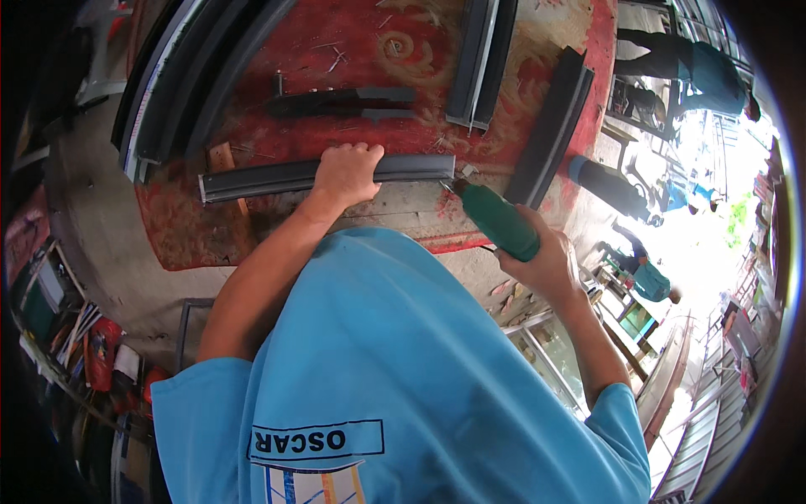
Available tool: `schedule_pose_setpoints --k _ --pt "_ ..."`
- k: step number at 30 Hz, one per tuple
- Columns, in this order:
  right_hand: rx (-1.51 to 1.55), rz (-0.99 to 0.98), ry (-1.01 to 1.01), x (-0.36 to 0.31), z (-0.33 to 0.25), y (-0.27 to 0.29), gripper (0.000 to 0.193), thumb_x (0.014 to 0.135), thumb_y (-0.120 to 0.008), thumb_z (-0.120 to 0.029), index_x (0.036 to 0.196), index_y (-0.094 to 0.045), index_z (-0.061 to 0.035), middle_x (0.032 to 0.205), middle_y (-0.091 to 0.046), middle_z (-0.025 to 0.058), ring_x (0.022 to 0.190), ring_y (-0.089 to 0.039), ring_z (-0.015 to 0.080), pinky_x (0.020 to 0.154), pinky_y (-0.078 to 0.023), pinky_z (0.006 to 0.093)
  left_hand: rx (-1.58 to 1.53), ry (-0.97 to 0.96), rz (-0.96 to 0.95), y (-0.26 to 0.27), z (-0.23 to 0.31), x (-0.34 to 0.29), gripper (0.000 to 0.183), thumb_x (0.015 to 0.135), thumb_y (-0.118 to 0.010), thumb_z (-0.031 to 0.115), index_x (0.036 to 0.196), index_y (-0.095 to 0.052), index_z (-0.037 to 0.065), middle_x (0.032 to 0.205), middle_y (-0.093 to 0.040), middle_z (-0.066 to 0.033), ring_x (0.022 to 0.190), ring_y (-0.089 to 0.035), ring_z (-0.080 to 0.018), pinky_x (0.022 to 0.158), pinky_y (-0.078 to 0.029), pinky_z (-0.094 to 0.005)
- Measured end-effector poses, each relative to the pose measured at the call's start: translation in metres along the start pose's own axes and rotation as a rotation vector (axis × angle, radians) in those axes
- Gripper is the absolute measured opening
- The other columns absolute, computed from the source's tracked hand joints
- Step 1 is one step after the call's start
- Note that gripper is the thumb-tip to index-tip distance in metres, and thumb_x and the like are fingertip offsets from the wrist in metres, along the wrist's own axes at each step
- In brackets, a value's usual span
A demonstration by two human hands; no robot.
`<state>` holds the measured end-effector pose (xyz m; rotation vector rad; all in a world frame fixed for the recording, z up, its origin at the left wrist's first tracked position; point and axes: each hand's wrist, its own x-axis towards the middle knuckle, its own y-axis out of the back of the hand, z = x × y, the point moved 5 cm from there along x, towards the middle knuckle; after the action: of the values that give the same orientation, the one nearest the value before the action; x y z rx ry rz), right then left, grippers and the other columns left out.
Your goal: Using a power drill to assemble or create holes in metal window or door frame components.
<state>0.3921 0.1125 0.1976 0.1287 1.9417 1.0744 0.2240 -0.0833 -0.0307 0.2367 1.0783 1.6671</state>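
Fingers (361,149) of the left hand (348,176) clasp the dark strip (273,179), upper centre of frame on the red surface (189,231); right hand (547,259) clutches the green tool (497,221), tip (447,186) near strip's right end: best pin strip firmly, steady the tip.

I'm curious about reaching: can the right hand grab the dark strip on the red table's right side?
Probably not now: the right hand grips the green tool, though the dark strip lies close by.

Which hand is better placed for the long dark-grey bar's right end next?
Probably the right hand: its green handheld tool has its tip near that end. The left hand grips the bar near its middle.
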Motion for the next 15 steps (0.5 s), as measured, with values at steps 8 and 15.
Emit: schedule_pose_setpoints --k 8,15 --pt "-0.034 -0.135 -0.038 0.027 -0.014 0.027 0.067 0.073 -0.084 -0.025 0.133 -0.063 -0.0024 0.103 -0.077 0.0175 0.098 -0.077 0.0309 0.089 -0.058 0.0393 0.062 -0.006 0.008 -0.007 0.001 -0.004 0.051 0.068 -0.088 0.031 0.109 -0.063 0.014 0.099 -0.070 -0.0071 0.097 -0.071 -0.0304 0.079 -0.056 -0.0477" --pt "-0.161 -0.178 0.052 0.036 -0.022 0.026 0.071 0.070 -0.083 -0.027 0.135 -0.064 -0.0060 0.105 -0.077 0.0187 0.098 -0.076 0.0352 0.089 -0.058 0.0424 0.044 -0.009 0.039 -0.006 0.000 -0.003 0.050 0.067 -0.088 0.029 0.107 -0.063 0.013 0.098 -0.070 -0.0076 0.098 -0.071 -0.0307 0.080 -0.056 -0.0479"
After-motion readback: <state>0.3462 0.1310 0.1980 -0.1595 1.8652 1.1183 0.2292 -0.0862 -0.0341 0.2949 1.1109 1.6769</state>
